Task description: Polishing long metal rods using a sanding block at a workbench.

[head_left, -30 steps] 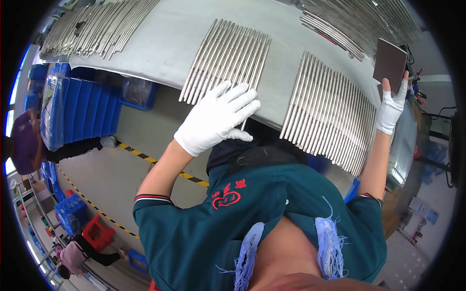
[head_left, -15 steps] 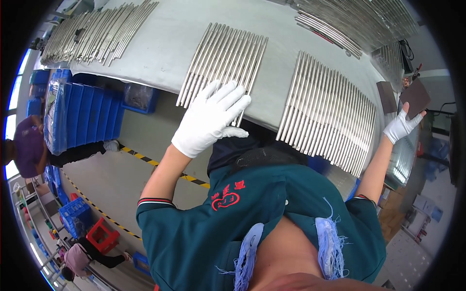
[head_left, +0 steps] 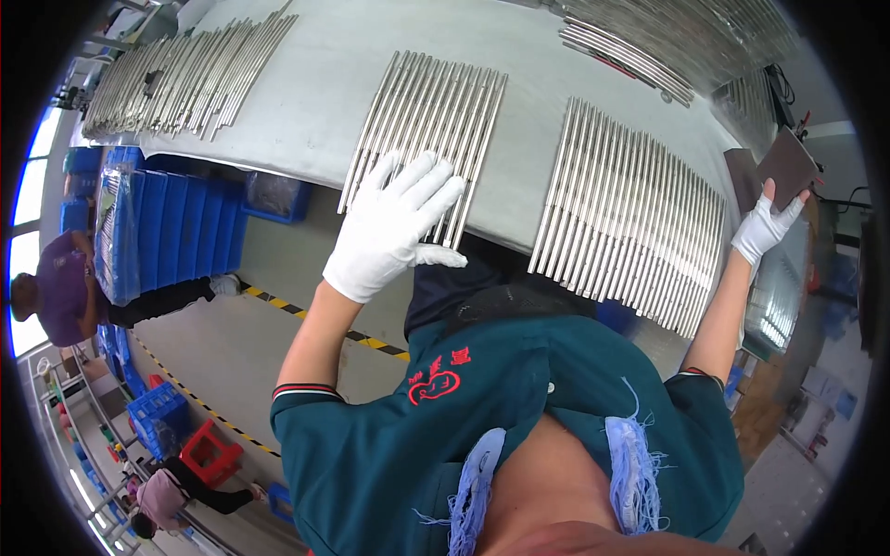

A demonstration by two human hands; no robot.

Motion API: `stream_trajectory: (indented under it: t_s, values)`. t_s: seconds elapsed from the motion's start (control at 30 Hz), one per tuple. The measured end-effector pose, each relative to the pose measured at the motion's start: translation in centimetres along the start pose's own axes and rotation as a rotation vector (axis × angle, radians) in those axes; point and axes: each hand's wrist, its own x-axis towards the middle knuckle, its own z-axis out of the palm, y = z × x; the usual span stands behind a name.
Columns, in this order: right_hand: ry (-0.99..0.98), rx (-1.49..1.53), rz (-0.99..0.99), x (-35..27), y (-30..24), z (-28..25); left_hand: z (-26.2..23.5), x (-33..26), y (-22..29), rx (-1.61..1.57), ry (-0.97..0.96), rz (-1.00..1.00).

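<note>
Metal rods in two near groups on a pale-topped table. The left group of rods and the right group of rods are each laid in a single row, near ends projecting past the table edge; whether any rod is finished cannot be told. The left hand, gloved, lies flat over the left group's near ends, fingers extended, thumb apart, grasping nothing visible; its pressure cannot be judged. The right hand holds a brown pad by its lower edge, beyond the right group. Farther out, a far-left batch of rods, ends uneven, lies untouched by either hand. Count: near groups, two (roughly a dozen rods left, about twenty right); held pad, one; brown block beside it, one; far-left batch, one, its rods too crowded to count.
</note>
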Motion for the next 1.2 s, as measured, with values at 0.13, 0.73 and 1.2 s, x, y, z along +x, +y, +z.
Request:
stream_trajectory:
  t_s: [0.13, 0.73, 1.2]
  values:
    - [0.002, 0.048, 0.002, -0.1, -0.2, 0.2, -0.6, 0.1, -0.2, 0.042, 0.003, -0.034]
    - [-0.033, 0.086, 0.065, -0.5, -0.7, 0.5, 0.3, 2.1, 3.9, -0.123, -0.176, 0.070]
    - [-0.026, 0.124, 0.085, -0.4, -0.8, 0.4, -1.1, 1.4, 3.0, -0.102, -0.197, 0.005]
